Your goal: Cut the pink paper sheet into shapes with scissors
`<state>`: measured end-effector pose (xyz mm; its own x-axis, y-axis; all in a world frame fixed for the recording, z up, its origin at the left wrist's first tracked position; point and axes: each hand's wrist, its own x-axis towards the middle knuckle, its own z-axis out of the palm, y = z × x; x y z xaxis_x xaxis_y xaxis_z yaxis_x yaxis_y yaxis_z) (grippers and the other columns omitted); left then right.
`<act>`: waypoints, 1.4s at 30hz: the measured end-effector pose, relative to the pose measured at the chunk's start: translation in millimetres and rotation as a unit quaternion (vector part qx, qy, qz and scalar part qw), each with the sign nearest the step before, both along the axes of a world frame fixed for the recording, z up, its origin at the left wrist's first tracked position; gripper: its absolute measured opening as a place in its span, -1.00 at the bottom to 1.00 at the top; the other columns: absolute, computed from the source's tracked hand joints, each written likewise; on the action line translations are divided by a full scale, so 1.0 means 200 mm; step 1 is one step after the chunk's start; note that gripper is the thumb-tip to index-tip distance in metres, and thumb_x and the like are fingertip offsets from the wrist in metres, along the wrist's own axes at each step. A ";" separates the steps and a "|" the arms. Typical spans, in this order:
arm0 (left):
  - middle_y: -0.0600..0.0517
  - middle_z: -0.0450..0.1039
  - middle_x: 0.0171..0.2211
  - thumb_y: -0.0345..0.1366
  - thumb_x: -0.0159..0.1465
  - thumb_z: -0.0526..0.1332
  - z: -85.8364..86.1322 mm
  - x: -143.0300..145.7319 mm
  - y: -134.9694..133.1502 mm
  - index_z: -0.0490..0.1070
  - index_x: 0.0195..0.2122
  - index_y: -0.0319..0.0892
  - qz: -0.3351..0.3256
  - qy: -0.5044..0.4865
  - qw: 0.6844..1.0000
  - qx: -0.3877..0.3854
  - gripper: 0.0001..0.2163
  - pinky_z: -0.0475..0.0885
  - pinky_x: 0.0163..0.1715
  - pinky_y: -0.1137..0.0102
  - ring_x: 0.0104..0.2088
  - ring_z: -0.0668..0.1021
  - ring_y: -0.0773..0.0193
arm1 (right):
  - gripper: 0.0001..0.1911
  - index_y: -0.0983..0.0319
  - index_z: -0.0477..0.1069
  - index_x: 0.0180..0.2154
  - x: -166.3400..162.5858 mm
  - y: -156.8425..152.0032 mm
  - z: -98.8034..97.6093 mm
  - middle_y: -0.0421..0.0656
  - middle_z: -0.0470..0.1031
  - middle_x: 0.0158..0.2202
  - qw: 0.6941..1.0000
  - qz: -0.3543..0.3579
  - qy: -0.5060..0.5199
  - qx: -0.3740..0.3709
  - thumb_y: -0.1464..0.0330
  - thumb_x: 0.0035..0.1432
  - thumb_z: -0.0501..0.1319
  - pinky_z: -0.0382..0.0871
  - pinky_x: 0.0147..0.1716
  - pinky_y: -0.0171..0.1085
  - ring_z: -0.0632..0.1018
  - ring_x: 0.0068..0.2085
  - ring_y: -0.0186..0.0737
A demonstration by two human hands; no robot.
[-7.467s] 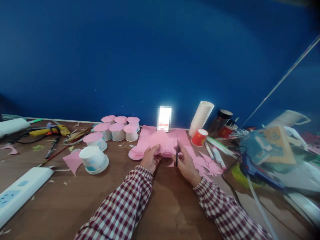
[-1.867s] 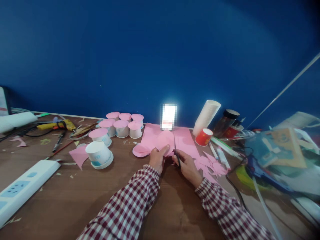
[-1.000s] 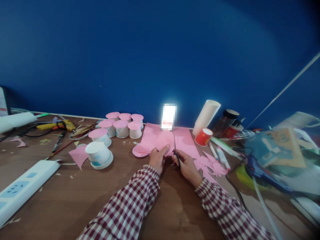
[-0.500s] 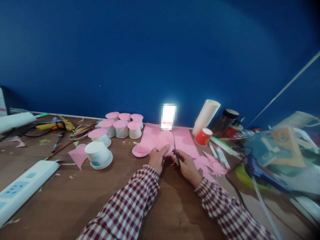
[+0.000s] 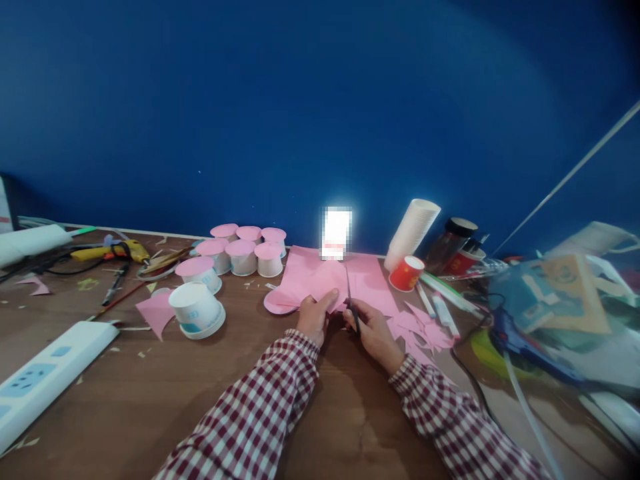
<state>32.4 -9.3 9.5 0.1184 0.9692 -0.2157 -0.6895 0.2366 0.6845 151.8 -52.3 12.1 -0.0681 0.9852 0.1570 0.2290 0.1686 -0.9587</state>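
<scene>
Between thumb and fingers, my left hand [image 5: 315, 319] grips a piece of pink paper [image 5: 332, 277]. My right hand [image 5: 371, 328] is closed around the dark handles of a pair of scissors [image 5: 354, 315], whose blades point away from me along the right edge of that paper. A larger pink sheet [image 5: 373, 280] lies flat behind both hands. At the left, a rounded pink cutout [image 5: 279, 301] rests near my left hand. Pink paper scraps [image 5: 420, 327] lie in a heap to the right of my right hand.
Several white cups topped with pink discs [image 5: 243, 250] stand left, near an upturned paper cup [image 5: 197, 307]. A power strip [image 5: 50, 373] and yellow glue gun [image 5: 113, 251] lie farther left. Rightward are stacked white cups [image 5: 413, 233], a red cup [image 5: 406, 273] and a blue glue gun [image 5: 530, 353].
Almost nothing differs. Both hands, the paper and the scissors hold nearly the same positions.
</scene>
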 end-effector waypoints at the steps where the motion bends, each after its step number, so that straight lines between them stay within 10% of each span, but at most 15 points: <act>1: 0.02 0.46 -0.54 -0.32 -0.15 0.43 0.00 0.00 0.00 0.41 -0.44 -0.31 0.000 0.000 1.000 0.002 -0.71 0.43 -0.50 0.40 -0.53 0.50 0.31 | -0.67 0.28 0.42 -0.15 0.00 0.00 0.00 -0.24 0.31 -0.53 1.000 -0.001 0.000 0.000 0.21 0.10 0.19 0.20 -0.53 -0.36 0.30 -0.50 -0.32; 42: 0.10 0.40 -0.56 -0.33 -0.17 0.44 0.02 -0.01 0.00 0.35 -0.47 -0.27 0.025 -0.011 0.999 -0.021 -0.70 0.36 -0.58 0.49 -0.57 0.44 0.41 | -0.54 0.31 0.39 -0.02 0.01 0.01 -0.03 -0.24 0.35 -0.53 1.000 -0.010 0.014 -0.019 0.17 0.11 0.19 0.28 -0.53 -0.35 0.36 -0.52 -0.33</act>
<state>30.9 -9.3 14.0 0.0761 0.9639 -0.2550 -0.7158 0.2309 0.6590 153.3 -51.0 5.3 -0.0439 0.9918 0.1203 0.2052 0.1268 -0.9705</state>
